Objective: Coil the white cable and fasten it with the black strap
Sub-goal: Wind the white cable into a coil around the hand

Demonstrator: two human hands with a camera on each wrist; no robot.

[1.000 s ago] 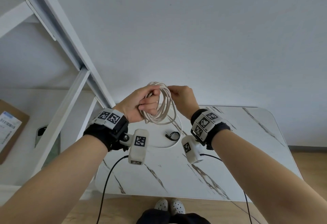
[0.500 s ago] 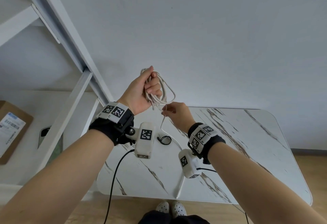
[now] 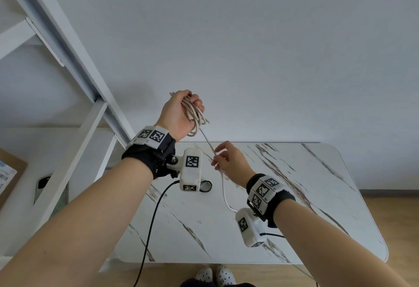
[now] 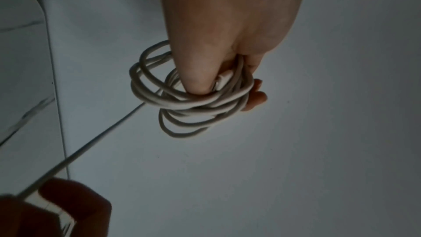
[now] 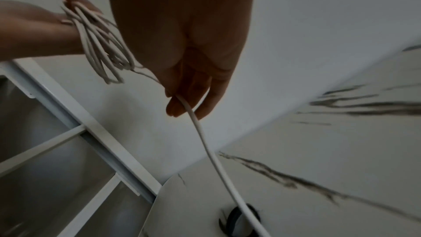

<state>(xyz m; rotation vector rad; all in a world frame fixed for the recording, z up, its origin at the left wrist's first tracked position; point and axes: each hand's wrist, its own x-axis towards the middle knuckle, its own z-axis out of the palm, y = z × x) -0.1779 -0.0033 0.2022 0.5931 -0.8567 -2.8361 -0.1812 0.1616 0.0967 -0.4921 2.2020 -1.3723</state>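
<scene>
A white wall (image 3: pixel 249 48) fills the background above a marble-patterned table (image 3: pixel 306 207), with a white shelf frame (image 3: pixel 68 44) slanting at left. Beside the frame sit a cardboard box (image 3: pixel 9 173) bearing a printed label too small to read and a dark phone (image 3: pixel 43 184). Both forearms wear black wristbands carrying square black-and-white marker tags. The left hand (image 3: pixel 179 114), raised before the wall, curls its fingers round several loops of the white cable (image 4: pixel 189 100). One strand runs taut down to the right hand (image 3: pixel 231 162), which pinches it between thumb and fingertips above the table; the rest trails onto the tabletop. The black strap (image 5: pixel 239 217) lies curled on the table, partly hidden behind the left wrist camera (image 3: pixel 190 169).
</scene>
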